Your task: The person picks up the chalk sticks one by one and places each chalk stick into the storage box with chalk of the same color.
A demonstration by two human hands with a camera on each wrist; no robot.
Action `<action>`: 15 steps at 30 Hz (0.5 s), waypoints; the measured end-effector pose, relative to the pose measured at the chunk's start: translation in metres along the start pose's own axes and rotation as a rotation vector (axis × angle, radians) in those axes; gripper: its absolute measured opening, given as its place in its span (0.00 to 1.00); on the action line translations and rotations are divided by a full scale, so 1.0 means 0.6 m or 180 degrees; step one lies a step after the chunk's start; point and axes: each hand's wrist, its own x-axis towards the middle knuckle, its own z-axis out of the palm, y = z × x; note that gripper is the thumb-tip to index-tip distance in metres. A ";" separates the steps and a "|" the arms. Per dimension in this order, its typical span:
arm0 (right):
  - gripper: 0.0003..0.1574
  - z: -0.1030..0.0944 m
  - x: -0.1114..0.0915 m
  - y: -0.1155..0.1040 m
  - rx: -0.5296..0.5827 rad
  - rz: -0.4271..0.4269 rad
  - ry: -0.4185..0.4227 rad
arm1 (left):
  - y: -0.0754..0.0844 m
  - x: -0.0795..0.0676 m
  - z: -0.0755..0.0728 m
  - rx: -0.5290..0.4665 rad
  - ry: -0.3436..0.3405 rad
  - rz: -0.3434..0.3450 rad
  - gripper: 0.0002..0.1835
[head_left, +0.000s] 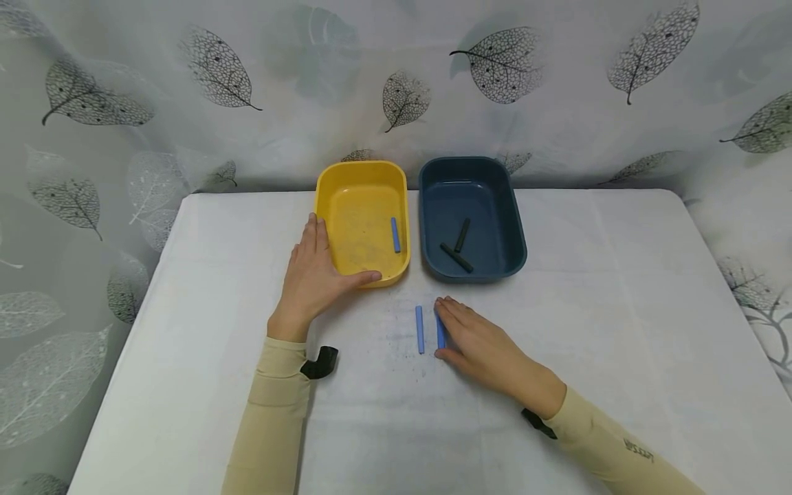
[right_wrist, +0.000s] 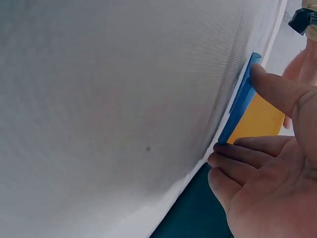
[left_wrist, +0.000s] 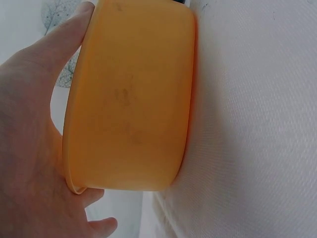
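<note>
My left hand (head_left: 314,275) rests at the near left corner of a yellow plastic tray (left_wrist: 131,99), fingers straight along its left side and thumb stretched over the front rim. One blue chalk stick lies inside that tray, near its right wall. On the white table, my right hand (head_left: 479,344) pinches a blue chalk stick (right_wrist: 240,101) lengthwise, thumb at the near end and fingertips at the far end. Just left of it a second blue chalk stick (head_left: 420,330) lies on the cloth, roughly parallel.
A dark blue tray (head_left: 518,251) stands right of the yellow one, with two dark sticks (head_left: 456,258) in it. Bluish dust specks mark the white tabletop (head_left: 396,440) between the hands. A leaf-patterned curtain (head_left: 297,130) hangs behind the table's back edge.
</note>
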 end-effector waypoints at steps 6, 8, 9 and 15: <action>0.50 -0.004 0.004 -0.006 -0.0080 0.0007 0.0125 | 0.000 0.001 0.001 0.0008 0.0004 -0.0006 0.78; 0.49 -0.006 0.006 -0.008 -0.0079 0.0012 0.0196 | 0.000 0.001 0.001 0.0013 0.0007 -0.0002 0.78; 0.49 -0.007 0.008 -0.010 -0.0061 0.0026 0.0223 | 0.000 0.000 0.001 0.0013 0.0007 -0.0001 0.78; 0.49 -0.016 0.017 -0.018 0.0118 0.0177 0.0281 | 0.001 0.000 0.000 0.0024 0.0020 -0.0007 0.78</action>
